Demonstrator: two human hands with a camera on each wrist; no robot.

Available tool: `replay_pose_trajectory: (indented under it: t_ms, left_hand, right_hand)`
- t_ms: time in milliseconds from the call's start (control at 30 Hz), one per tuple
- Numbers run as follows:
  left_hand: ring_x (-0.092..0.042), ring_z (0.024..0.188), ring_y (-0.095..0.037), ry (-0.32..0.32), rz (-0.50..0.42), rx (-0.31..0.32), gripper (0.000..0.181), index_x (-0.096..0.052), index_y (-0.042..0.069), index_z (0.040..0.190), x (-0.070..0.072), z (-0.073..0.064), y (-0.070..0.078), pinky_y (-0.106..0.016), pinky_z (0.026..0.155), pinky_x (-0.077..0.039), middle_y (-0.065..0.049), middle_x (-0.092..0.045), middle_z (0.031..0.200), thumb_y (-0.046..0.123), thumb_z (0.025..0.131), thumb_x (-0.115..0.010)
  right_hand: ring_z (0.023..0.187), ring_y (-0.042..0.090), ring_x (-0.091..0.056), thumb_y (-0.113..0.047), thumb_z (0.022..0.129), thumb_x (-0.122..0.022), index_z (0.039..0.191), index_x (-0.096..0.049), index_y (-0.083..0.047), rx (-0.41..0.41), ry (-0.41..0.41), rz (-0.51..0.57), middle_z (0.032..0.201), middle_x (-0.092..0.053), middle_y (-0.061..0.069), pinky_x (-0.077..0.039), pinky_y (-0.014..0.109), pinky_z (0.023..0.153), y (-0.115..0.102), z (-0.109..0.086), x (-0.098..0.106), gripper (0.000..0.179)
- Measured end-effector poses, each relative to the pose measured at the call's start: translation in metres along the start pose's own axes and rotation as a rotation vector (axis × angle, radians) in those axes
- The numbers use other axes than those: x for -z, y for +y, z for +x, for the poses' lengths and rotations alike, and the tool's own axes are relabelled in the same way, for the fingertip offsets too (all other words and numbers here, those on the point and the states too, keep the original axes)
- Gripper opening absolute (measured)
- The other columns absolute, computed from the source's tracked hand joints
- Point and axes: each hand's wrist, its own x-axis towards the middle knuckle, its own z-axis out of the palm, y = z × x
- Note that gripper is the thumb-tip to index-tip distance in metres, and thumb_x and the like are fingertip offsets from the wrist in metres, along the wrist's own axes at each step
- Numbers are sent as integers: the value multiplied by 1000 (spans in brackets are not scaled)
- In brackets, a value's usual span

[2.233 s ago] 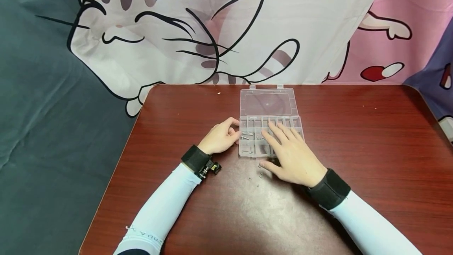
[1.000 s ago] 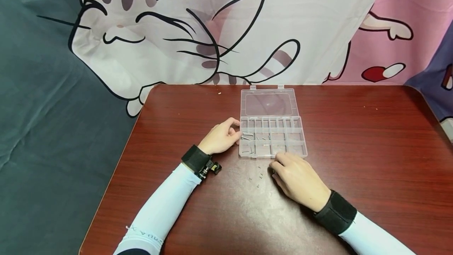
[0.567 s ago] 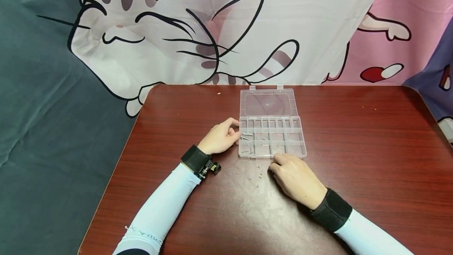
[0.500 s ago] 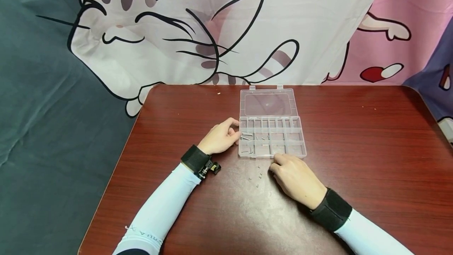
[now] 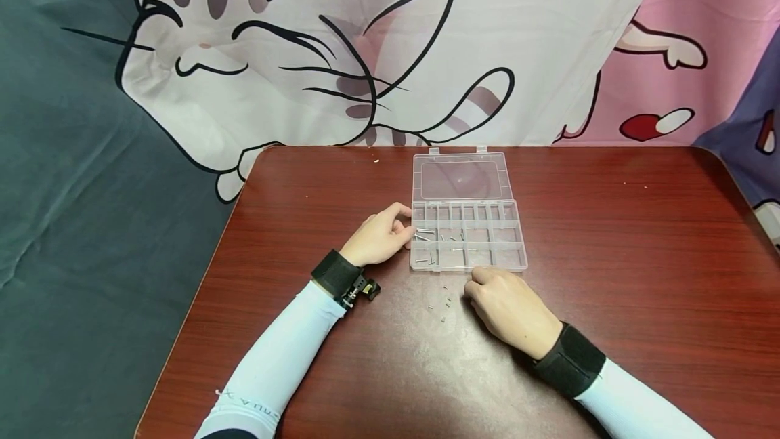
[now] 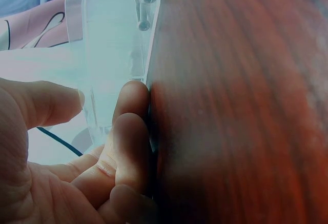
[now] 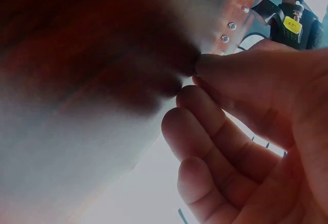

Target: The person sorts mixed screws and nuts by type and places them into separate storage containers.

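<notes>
A clear plastic compartment box (image 5: 478,234) lies on the table with its lid (image 5: 460,178) folded back. Several screws (image 5: 424,236) lie in its left and middle compartments. At the box's left edge is my left hand (image 5: 378,236), thumb and curled fingers gripping the side wall, as the left wrist view shows. My right hand (image 5: 512,307) is down on the table just below the box's front edge. Its thumb and index fingertips meet on a tiny screw (image 7: 197,74), mostly hidden between them. Several loose small screws (image 5: 447,300) lie left of that hand.
The reddish-brown wooden table (image 5: 640,256) carries everything. A patterned cloth (image 5: 548,39) with cartoon drawings hangs behind its far edge. A small camera (image 5: 370,288) is strapped to the left wrist.
Spread over the box earlier, my right hand has come back toward me onto the table, its fingers now drawn together. My left hand stays at the box's left edge.
</notes>
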Motion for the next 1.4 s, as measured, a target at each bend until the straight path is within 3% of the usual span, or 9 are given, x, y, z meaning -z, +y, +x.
replay_pose_trajectory:
  t_ms: [367, 667, 1000, 1400]
  left_hand:
    - [-59, 65, -12, 1, -4, -3, 41, -54, 16, 133, 0, 0, -2, -32, 66, -44, 10, -67, 76, 37, 97, -53]
    - [-59, 64, -12, 7, -16, -9, 40, -54, 15, 132, 1, -2, -2, -32, 65, -44, 11, -66, 75, 36, 97, -53]
    - [-58, 65, -12, -2, -18, -3, 40, -54, 16, 133, -1, -2, -4, -32, 66, -44, 11, -66, 75, 35, 97, -53]
    - [-58, 64, -13, -14, -16, -9, 42, -53, 16, 134, 0, 0, -2, -32, 67, -43, 10, -67, 76, 36, 97, -53]
  right_hand:
    - [61, 13, -48, -7, 82, -67, 71, -53, -17, 0, -6, 17, 70, -44, -7, -43, 34, 56, 1, 1, 0, 20]
    - [61, 10, -48, -5, 68, -72, 75, -54, -16, 29, 23, 78, 72, -45, -8, -44, 31, 56, 13, 8, 8, 22]
    - [63, 10, -49, -4, 67, -70, 76, -58, -15, -70, 40, 68, 72, -50, -6, -44, 32, 57, 46, 37, 31, 18]
    - [64, 14, -52, -3, 72, -65, 73, -60, -14, -138, 6, 34, 69, -53, -4, -45, 35, 59, 69, 62, 25, 13]
